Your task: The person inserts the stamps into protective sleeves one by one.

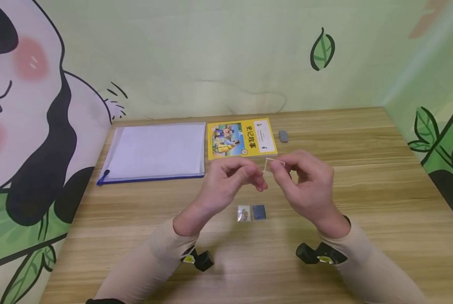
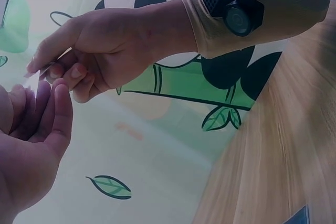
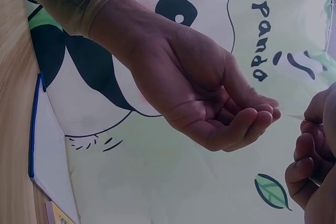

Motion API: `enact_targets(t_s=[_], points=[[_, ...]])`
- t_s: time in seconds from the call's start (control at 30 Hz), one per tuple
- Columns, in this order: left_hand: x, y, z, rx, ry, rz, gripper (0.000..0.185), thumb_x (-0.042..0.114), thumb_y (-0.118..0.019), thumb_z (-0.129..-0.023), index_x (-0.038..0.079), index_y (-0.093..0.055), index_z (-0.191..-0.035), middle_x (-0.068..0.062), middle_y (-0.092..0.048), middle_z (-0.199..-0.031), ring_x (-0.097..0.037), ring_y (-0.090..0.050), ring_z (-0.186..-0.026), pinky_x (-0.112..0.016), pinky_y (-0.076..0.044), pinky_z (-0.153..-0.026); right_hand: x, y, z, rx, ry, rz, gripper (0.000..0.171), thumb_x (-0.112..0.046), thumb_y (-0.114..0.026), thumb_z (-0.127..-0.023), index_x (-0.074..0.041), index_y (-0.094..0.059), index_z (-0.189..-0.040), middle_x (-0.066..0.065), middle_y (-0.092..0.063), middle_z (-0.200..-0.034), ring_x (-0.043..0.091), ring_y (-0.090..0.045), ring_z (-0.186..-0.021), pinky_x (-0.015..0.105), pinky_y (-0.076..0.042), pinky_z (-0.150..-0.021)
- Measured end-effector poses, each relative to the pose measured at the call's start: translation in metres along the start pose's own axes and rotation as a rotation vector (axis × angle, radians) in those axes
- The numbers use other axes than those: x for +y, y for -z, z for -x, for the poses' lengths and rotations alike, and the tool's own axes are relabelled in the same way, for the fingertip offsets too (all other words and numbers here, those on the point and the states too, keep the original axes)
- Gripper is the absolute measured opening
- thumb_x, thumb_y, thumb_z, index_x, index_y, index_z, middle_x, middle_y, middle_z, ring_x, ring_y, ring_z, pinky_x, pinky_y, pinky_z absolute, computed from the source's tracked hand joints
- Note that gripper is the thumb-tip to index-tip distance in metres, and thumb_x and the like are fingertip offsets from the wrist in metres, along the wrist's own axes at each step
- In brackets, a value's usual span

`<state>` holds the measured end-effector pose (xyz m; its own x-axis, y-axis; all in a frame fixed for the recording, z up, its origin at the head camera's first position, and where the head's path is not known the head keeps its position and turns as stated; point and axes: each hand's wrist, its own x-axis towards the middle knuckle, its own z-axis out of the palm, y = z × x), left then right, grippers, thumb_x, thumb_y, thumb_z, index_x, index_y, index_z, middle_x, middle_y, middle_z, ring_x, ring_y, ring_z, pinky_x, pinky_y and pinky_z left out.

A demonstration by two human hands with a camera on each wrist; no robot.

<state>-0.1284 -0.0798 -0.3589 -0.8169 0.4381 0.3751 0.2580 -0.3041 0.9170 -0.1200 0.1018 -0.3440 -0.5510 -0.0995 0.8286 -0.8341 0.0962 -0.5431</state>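
Both hands hover above the two small cards [image 1: 252, 213]; my right hand [image 1: 306, 185] pinches a clear sleeve [image 1: 273, 164], left hand [image 1: 226, 185] loosely curled, holding nothing. I'd worry that thin edge-grip slips.

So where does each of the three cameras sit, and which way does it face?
Head: above the table, looking forward and down; both hands and sleeves show, the right hand pinching a clear card.
Left wrist: on the left arm, looking across at the right hand; left fingers in the foreground.
Right wrist: on the right arm, looking at the left hand; right fingers at the edge.
Shared: all three show both hands.
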Motion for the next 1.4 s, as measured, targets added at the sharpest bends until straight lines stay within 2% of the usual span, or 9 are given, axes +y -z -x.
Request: enact_targets(t_s=[0.1,0.27,0.43,0.63,0.7,0.83,1.07,1.4], points=[[-0.0004,0.0001,-0.0003,-0.008,0.002,0.007,0.041,0.024,-0.058,-0.097,-0.017,-0.060,-0.095,0.001,-0.071,-0.082,-0.015,-0.070,-0.074,-0.045,-0.062,-0.075,-0.0005,0.0000,-0.0011,-0.005,-0.015,-0.016,0.019,-0.007,-0.066,-0.090,0.010,-0.067,-0.081,0.014,-0.064,-0.070,0.005,-0.053,-0.063,0.012,-0.046,-0.055],[-0.0012,0.0028,-0.0007,0.038,0.023,-0.011,0.029,0.012,-0.064,-0.094,-0.016,-0.061,-0.096,0.002,-0.071,-0.081,-0.014,-0.068,-0.073,-0.039,-0.062,-0.074,0.0006,0.0007,-0.0016,-0.013,-0.047,-0.016,0.009,0.001,-0.065,-0.086,0.009,-0.067,-0.083,0.011,-0.063,-0.069,0.005,-0.051,-0.061,0.012,-0.045,-0.052],[-0.0030,0.0055,-0.0019,0.062,0.024,0.041,0.022,0.003,-0.066,-0.091,-0.018,-0.061,-0.097,0.000,-0.071,-0.081,-0.014,-0.067,-0.073,-0.033,-0.062,-0.072,0.0025,0.0008,-0.0011,-0.020,-0.060,0.010,0.008,0.001,-0.066,-0.086,0.008,-0.068,-0.084,0.010,-0.062,-0.068,0.004,-0.049,-0.060,0.012,-0.042,-0.050],[-0.0048,0.0057,-0.0030,0.059,0.020,0.143,0.013,0.020,-0.070,-0.088,0.008,-0.072,-0.093,-0.002,-0.072,-0.082,-0.014,-0.067,-0.075,-0.029,-0.061,-0.073,0.0034,0.0004,-0.0015,-0.028,-0.072,0.016,0.007,0.002,-0.066,-0.086,0.008,-0.067,-0.084,0.010,-0.062,-0.069,0.004,-0.049,-0.060,0.012,-0.043,-0.051],[-0.0050,0.0053,-0.0037,0.055,0.018,0.173,0.013,0.023,-0.070,-0.087,0.012,-0.073,-0.093,-0.002,-0.072,-0.082,-0.013,-0.067,-0.075,-0.028,-0.061,-0.073,0.0030,-0.0003,-0.0021,-0.025,-0.070,0.008,0.006,0.002,-0.066,-0.086,0.008,-0.067,-0.084,0.010,-0.062,-0.069,0.005,-0.049,-0.061,0.013,-0.043,-0.051],[-0.0051,0.0048,-0.0041,0.047,0.016,0.220,0.013,0.023,-0.069,-0.088,0.011,-0.073,-0.093,-0.003,-0.072,-0.083,-0.013,-0.068,-0.077,-0.027,-0.061,-0.073,0.0023,-0.0025,-0.0030,-0.024,-0.055,0.001,0.010,-0.001,-0.066,-0.087,0.008,-0.067,-0.083,0.009,-0.060,-0.068,0.005,-0.049,-0.061,0.013,-0.043,-0.052],[-0.0060,0.0049,-0.0041,0.043,0.019,0.251,0.013,0.022,-0.069,-0.088,0.012,-0.074,-0.094,-0.002,-0.073,-0.084,-0.013,-0.068,-0.078,-0.026,-0.061,-0.074,0.0014,-0.0050,-0.0020,-0.036,-0.018,0.031,0.016,-0.008,-0.066,-0.091,0.006,-0.068,-0.083,0.007,-0.060,-0.067,0.005,-0.049,-0.061,0.012,-0.042,-0.051],[-0.0051,0.0058,-0.0029,0.042,0.018,0.277,0.013,0.023,-0.070,-0.087,0.014,-0.075,-0.096,0.000,-0.074,-0.093,-0.012,-0.069,-0.078,-0.025,-0.060,-0.075,0.0018,-0.0071,0.0016,-0.050,0.006,0.052,0.018,-0.010,-0.065,-0.091,0.003,-0.065,-0.079,0.007,-0.064,-0.069,0.005,-0.048,-0.060,0.015,-0.039,-0.048]])
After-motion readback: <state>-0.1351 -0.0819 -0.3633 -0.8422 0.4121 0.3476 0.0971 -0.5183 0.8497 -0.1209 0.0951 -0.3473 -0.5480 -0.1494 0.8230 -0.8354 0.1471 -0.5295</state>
